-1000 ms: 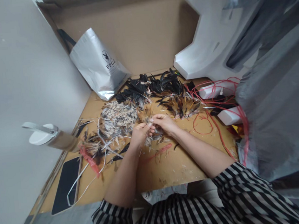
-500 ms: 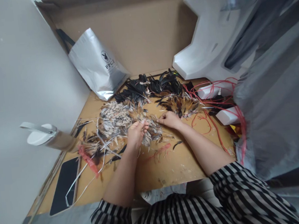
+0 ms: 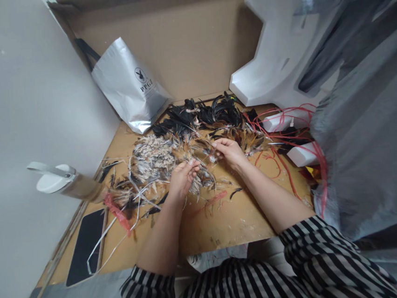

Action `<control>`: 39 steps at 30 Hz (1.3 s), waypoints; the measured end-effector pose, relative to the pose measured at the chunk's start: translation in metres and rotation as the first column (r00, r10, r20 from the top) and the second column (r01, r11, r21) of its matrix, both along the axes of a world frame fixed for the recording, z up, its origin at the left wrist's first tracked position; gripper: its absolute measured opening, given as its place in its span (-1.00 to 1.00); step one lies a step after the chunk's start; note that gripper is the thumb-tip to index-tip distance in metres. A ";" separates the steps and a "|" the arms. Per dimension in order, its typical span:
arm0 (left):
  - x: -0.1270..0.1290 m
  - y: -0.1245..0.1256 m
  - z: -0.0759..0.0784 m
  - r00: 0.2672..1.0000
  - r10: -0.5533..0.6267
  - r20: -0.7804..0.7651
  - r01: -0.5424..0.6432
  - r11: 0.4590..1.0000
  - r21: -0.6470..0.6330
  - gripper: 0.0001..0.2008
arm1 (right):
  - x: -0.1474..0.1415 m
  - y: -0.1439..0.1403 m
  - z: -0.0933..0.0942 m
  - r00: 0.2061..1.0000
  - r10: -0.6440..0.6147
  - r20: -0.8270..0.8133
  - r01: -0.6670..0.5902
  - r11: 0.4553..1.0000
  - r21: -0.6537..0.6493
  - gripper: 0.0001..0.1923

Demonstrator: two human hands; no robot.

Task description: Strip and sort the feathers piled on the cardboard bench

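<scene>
My left hand (image 3: 184,177) is closed in a pinch at the front of a bunch of brown feathers (image 3: 183,149), whose tips fan out beyond the fingers. To its right, my right hand (image 3: 231,152) has thumb and forefinger together at the end of a thin, dark brown feather (image 3: 203,145); the grip itself is small and partly hidden. Just left of both hands lies a mound of pale grey and white feathers (image 3: 153,153). Black feathers (image 3: 219,111) form a pile behind them, and more golden-brown feathers (image 3: 250,138) lie past my right hand.
A silver bag (image 3: 129,87) leans at the back left. On the left are a lidded cup (image 3: 79,184), a phone (image 3: 86,244), white strips (image 3: 109,228) and red plastic (image 3: 117,214). Red strings (image 3: 289,177) trail at right beside a white machine (image 3: 277,52) and grey cloth (image 3: 368,128).
My right hand has moved up and away over the table, its fingers lifting from low beside the left hand to nearer the brown feathers. My left hand has barely shifted.
</scene>
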State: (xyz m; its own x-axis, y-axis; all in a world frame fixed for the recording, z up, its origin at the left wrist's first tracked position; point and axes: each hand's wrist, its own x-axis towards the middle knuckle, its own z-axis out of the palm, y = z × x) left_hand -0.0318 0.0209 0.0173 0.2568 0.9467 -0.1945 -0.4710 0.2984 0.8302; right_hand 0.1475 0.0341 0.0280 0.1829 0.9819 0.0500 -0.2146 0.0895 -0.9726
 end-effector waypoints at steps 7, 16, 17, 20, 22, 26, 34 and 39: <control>0.000 -0.001 0.001 1.000 -0.019 0.006 0.019 1.000 -0.009 -0.82 | 0.000 -0.002 0.005 0.995 0.035 -0.093 -0.036 0.999 -0.009 -0.67; -0.001 0.000 0.002 0.998 0.052 0.018 -0.052 0.999 0.000 -0.83 | 0.011 0.005 -0.003 0.998 0.001 0.064 -0.001 1.000 0.004 -0.74; -0.002 0.001 0.001 0.998 0.066 0.022 -0.066 0.998 0.005 -0.83 | 0.013 0.006 -0.004 0.989 -0.060 0.136 0.058 0.998 0.019 -0.74; -0.003 0.003 0.000 0.994 0.099 0.035 -0.100 0.995 0.019 -0.83 | 0.016 0.007 -0.006 0.884 -0.297 0.361 0.251 0.953 0.170 -0.77; -0.004 0.004 0.000 0.993 0.112 0.038 -0.113 0.993 0.023 -0.84 | 0.015 0.005 -0.007 0.791 -0.402 0.462 0.285 0.909 0.304 -0.75; -0.005 0.005 0.000 0.990 0.135 0.047 -0.138 0.989 0.048 -0.85 | 0.004 -0.003 -0.008 0.688 -0.376 0.621 0.124 0.904 0.410 -0.77; -0.006 0.004 0.002 0.989 0.140 0.056 -0.142 0.989 0.042 -0.84 | -0.027 -0.013 -0.013 0.427 -0.060 0.902 -0.074 0.992 0.101 -0.81; -0.006 0.004 0.002 0.989 0.131 0.064 -0.134 0.990 0.052 -0.83 | -0.027 -0.011 -0.016 0.459 0.010 0.888 -0.047 0.999 0.013 -0.85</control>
State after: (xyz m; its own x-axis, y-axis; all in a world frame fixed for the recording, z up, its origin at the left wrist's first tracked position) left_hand -0.0374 0.0248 0.0191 0.1379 0.9821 -0.1284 -0.5525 0.1839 0.8130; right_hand 0.1202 0.0232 0.0122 -0.0068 0.9802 0.1981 0.7603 0.1337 -0.6357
